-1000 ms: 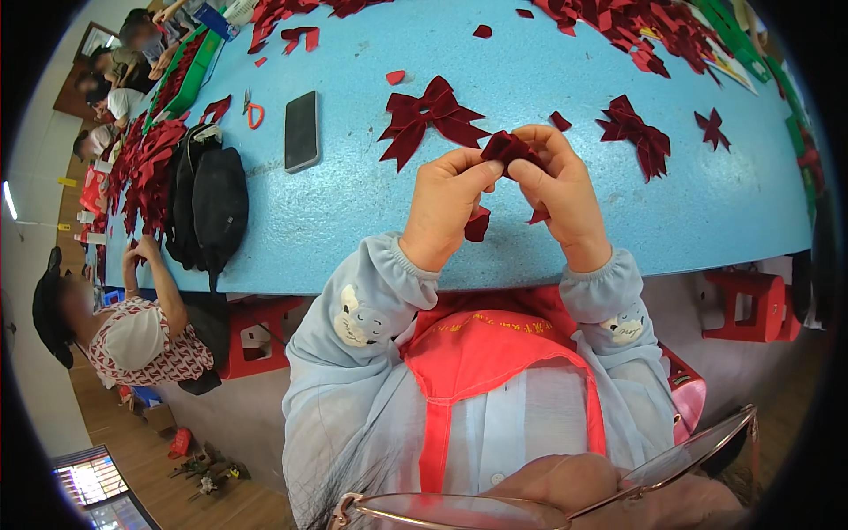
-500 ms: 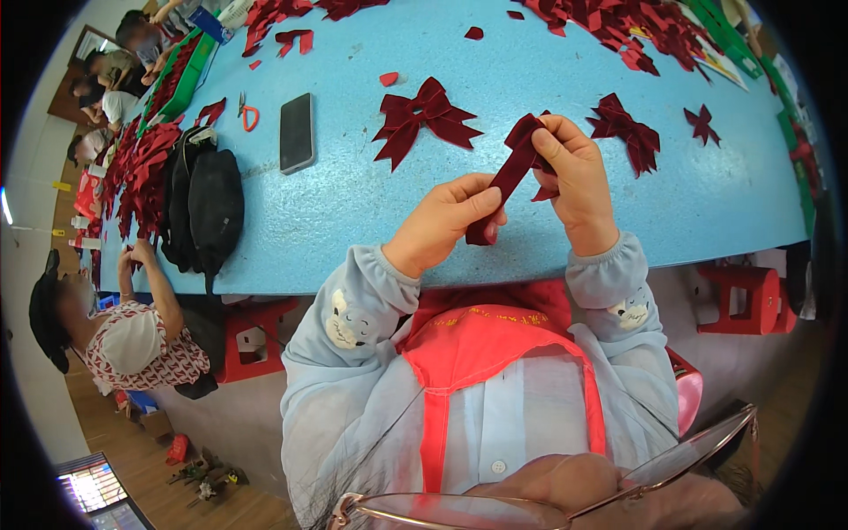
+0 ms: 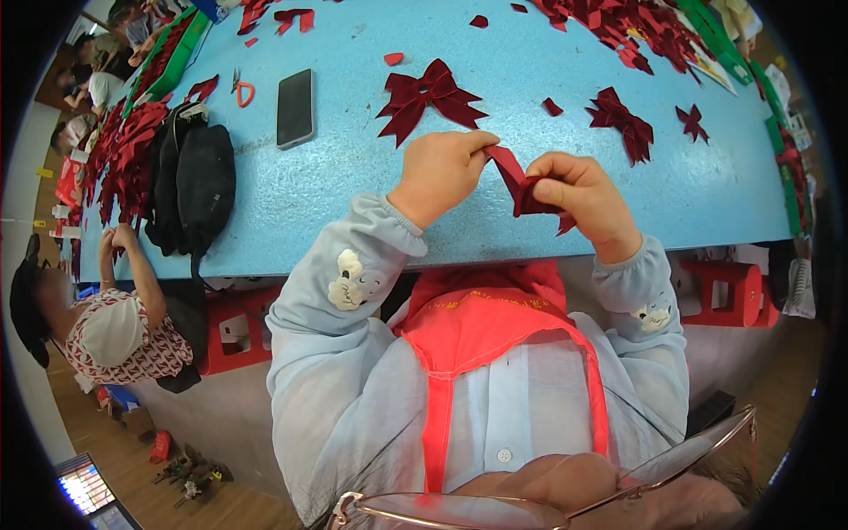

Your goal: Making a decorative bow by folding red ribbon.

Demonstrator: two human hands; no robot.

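Note:
A dark red velvet ribbon (image 3: 511, 177) stretches between my two hands above the near part of the blue table. My left hand (image 3: 442, 175) pinches its free end between thumb and fingers. In my right hand (image 3: 590, 201) the folded part of the ribbon is gripped, with a pointed tail hanging under the fingers. Just beyond my left hand lies a large dark red bow (image 3: 427, 99). Farther right rest another bow (image 3: 624, 124) and a smaller one (image 3: 692, 124). A small dark red scrap (image 3: 552, 107) lies beyond my right hand.
A black phone (image 3: 295, 108), orange-handled scissors (image 3: 242, 90) and a black bag (image 3: 201, 185) lie to the left. Red ribbon pieces heap at the far right (image 3: 609, 31) and left (image 3: 128, 150). A co-worker (image 3: 124, 327) sits at left; red stools (image 3: 726, 293) stand below the table.
My left hand has moved up and away from me, taking the ribbon's free end upward. My right hand has lowered slightly with the folded part. The view has shifted a little.

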